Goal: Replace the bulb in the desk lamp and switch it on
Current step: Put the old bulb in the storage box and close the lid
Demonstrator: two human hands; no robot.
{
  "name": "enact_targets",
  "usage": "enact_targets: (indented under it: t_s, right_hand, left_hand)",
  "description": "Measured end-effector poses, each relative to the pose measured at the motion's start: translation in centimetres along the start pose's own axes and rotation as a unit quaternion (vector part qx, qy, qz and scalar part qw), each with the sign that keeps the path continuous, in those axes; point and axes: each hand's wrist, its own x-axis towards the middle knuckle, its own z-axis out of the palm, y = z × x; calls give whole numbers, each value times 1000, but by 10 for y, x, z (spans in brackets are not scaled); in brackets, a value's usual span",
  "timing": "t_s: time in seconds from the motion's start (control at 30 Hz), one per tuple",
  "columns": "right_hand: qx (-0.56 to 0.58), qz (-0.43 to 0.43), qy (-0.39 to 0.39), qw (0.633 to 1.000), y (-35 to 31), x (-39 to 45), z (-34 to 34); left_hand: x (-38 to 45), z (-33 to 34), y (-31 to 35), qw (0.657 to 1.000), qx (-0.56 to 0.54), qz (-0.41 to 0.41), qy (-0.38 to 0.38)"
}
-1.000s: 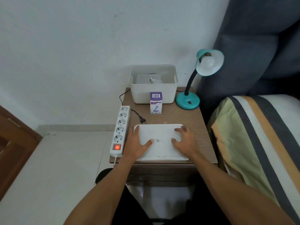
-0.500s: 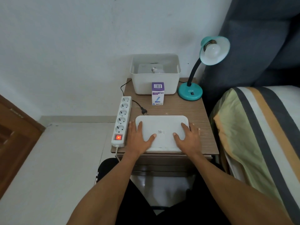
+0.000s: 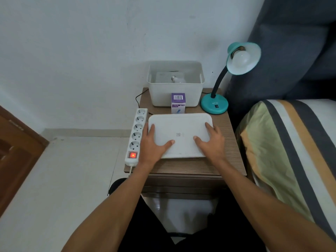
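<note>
A teal desk lamp [image 3: 214, 106] stands at the back right of the wooden nightstand [image 3: 229, 142], its shade tilted toward me with a white bulb [image 3: 240, 58] in it, unlit. A purple bulb box [image 3: 178, 103] stands in front of a white bin [image 3: 175, 96], and a loose bulb [image 3: 177, 80] lies inside the bin. A flat white lid [image 3: 180, 127] lies on the nightstand. My left hand [image 3: 151, 148] and my right hand [image 3: 212, 144] rest on its two sides, thumbs on top and fingers lying straight along the edges.
A white power strip [image 3: 137, 131] with a glowing red switch [image 3: 133, 155] lies along the nightstand's left edge, beside my left hand. A black cable [image 3: 138, 96] runs behind the bin. A striped bed [image 3: 291, 142] is at the right, a wooden door [image 3: 16, 151] at the left.
Both hands have slid the white lid away from me, up to the purple box. It now covers the black plug that lay beside the power strip.
</note>
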Motion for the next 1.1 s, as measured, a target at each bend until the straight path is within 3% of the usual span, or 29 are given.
enact_targets:
  t_s: [0.23,0.47,0.83,1.1]
  right_hand:
    - [12,-58,59,996,-52,67,-27]
    - [3,-70,61,996,-93,153,-34]
    - [-5,-39,15,999,-111,246,-6]
    - [-30,-29,-24,999,-115,275,0]
  left_hand:
    - [86,-34,43,995,-9,85,47]
    - [174,-47,73,991,-16,117,59]
    - [278,-37,78,991,-25,128,22]
    - [304,-27,75,997,-1,78,1]
